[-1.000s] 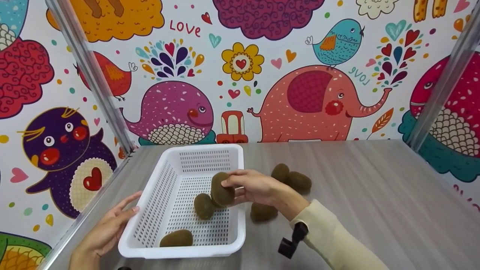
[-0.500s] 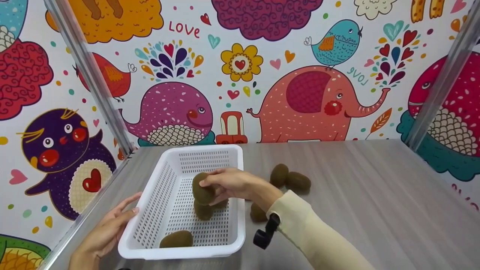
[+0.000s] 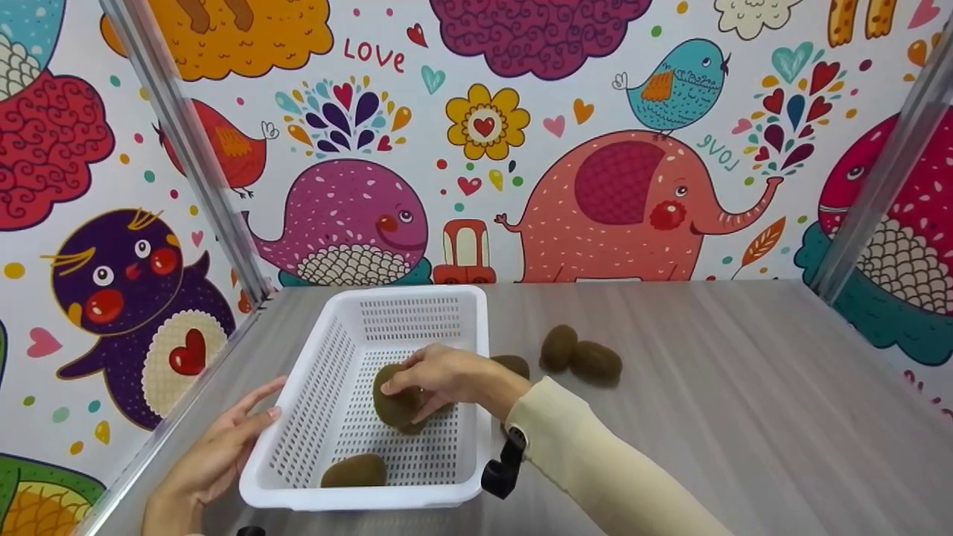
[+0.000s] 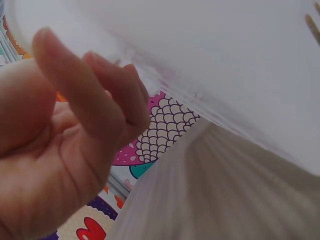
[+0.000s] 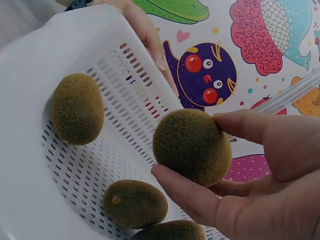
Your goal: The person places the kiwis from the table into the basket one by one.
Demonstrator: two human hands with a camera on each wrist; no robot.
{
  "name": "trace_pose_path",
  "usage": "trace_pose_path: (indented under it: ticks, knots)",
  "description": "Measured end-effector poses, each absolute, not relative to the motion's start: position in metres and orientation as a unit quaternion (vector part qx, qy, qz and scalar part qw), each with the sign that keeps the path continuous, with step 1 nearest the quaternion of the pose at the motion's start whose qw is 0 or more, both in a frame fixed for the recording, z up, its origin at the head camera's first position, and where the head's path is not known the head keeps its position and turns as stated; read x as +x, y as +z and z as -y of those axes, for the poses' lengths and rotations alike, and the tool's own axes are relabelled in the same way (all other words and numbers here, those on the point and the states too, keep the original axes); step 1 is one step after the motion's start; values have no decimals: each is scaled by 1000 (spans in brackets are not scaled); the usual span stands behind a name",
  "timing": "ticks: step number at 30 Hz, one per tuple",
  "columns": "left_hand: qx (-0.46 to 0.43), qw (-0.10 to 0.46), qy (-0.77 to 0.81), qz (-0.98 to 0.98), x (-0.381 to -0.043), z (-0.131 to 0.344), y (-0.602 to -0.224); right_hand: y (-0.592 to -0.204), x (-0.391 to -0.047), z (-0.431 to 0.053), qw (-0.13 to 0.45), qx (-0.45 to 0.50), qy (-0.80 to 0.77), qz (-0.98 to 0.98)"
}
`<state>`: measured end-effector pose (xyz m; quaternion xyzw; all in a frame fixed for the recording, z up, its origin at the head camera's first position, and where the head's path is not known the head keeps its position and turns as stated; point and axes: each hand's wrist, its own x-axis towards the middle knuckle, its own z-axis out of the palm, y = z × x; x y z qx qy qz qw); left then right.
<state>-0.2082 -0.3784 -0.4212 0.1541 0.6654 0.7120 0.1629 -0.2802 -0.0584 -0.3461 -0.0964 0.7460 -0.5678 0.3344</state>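
Note:
A brown kiwi is pinched between the thumb and fingers of my right hand, low inside a white perforated plastic basket. Three more kiwis lie in the basket in the right wrist view: one kiwi apart from the rest, and one kiwi beside another kiwi. From above, the held one largely covers that pair. My left hand rests against the outside of the basket's left wall, thumb and fingertips at the rim. Its fingers look slightly bent in the left wrist view.
Right of the basket, two kiwis touch on the grey wood-grain table: an upright-looking kiwi and a sideways kiwi. Another kiwi sits close to the basket's right wall. Cartoon-printed panels and metal posts bound the table.
My right hand has carried the kiwi leftward over the basket's right side, then lowered it toward the basket floor. My left hand has stayed at the left wall.

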Motion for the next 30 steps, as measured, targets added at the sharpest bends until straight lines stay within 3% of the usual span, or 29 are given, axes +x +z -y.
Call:
trace_pose_path:
  ticks: [13,30]
  knots:
    - [150,161,708,-671,-209,378,-420,-352,-273,66,334,-70,-521,-782]
    - [139,163,703,-678,-208,378,-421,-336,-262,41,340,-120,-540,-760]
